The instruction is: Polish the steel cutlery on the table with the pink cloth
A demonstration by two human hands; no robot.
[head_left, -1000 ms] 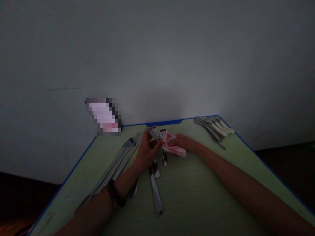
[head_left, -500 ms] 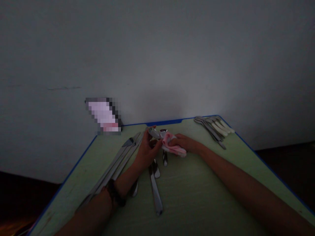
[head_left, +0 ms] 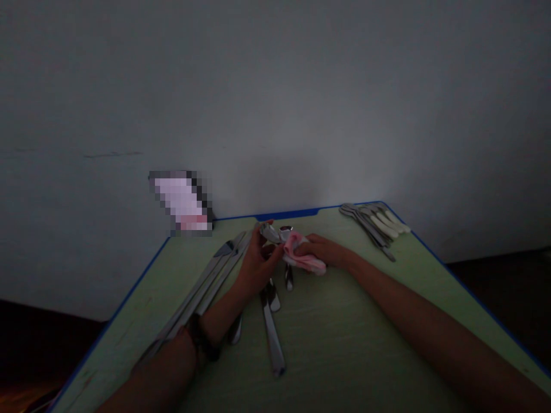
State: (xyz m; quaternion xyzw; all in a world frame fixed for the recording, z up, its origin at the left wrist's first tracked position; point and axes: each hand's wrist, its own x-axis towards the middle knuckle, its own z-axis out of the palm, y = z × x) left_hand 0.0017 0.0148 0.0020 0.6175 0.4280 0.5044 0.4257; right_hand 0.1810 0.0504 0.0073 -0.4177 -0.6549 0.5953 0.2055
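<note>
My left hand is closed on a shiny metal spoon, its bowl by my fingertips. In my right hand is a folded pink-and-white cloth, pressed toward the spoon's handle, which the cloth and fingers hide. Just behind the cloth lies another spoon; a short handle shows below the cloth. Beneath and in front of my left hand are several metal handles, among them a long one pointing toward me.
Long metal utensils lie slanted on the left of the green table. A group of spoons and white-handled cutlery rests at the far right corner. A blurred phone-like device leans on the wall behind.
</note>
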